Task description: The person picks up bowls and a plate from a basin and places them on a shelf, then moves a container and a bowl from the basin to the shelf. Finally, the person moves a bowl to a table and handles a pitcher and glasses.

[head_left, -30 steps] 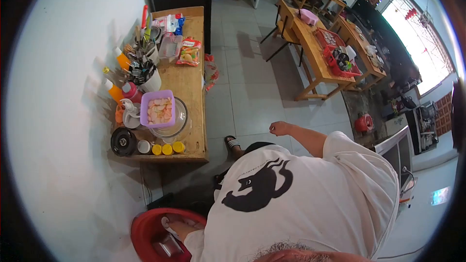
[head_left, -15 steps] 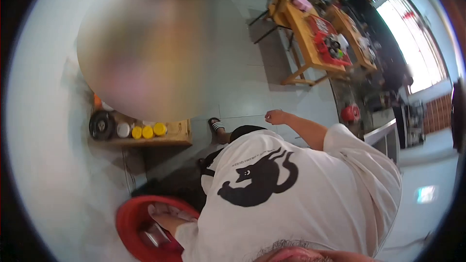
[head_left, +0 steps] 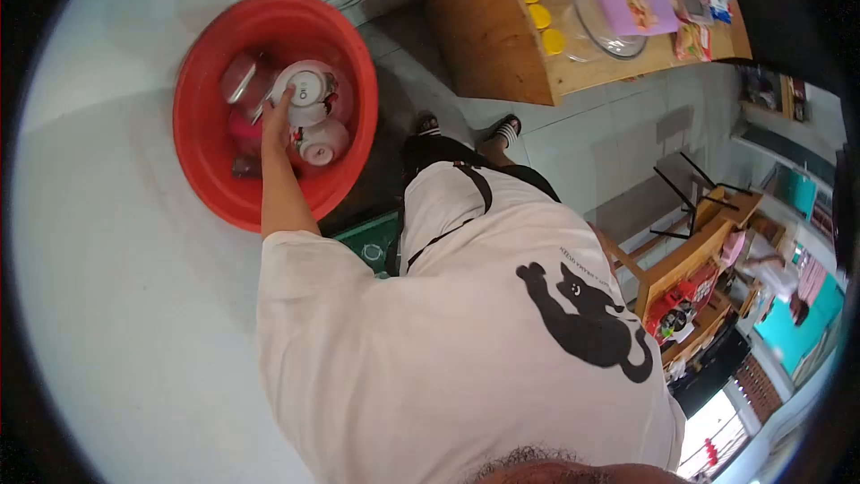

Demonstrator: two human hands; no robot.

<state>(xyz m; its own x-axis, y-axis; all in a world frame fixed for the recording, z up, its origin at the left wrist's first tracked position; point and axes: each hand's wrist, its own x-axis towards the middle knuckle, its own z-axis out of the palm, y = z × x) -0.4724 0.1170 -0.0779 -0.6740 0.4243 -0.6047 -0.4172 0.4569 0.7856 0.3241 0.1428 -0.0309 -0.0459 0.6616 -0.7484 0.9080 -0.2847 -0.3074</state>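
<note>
My left hand (head_left: 276,121) reaches down into a large red plastic tub (head_left: 204,161), its fingers apart. One fingertip lies at the edge of an upturned white bowl (head_left: 309,87) with a printed pattern. A second patterned bowl (head_left: 320,145) lies just below it. Left of the hand is a shiny metal container (head_left: 238,79), and a bright pink piece (head_left: 244,128) shows beside the wrist. A small dark item (head_left: 245,167) sits lower in the tub. Whether the fingers grip anything is hard to make out. My right hand is out of sight behind the shirt.
A wooden table (head_left: 497,45) at the upper right carries yellow-lidded jars (head_left: 539,16), a lilac basin (head_left: 634,0) and utensils. A green crate (head_left: 369,242) stands beside my legs. Farther right are another wooden table (head_left: 681,255) with a red basket and a person (head_left: 775,273).
The view has swung left, bringing the tub fully into sight. My left hand has gone from the tub's rim area down among the bowls. My right hand has left the view.
</note>
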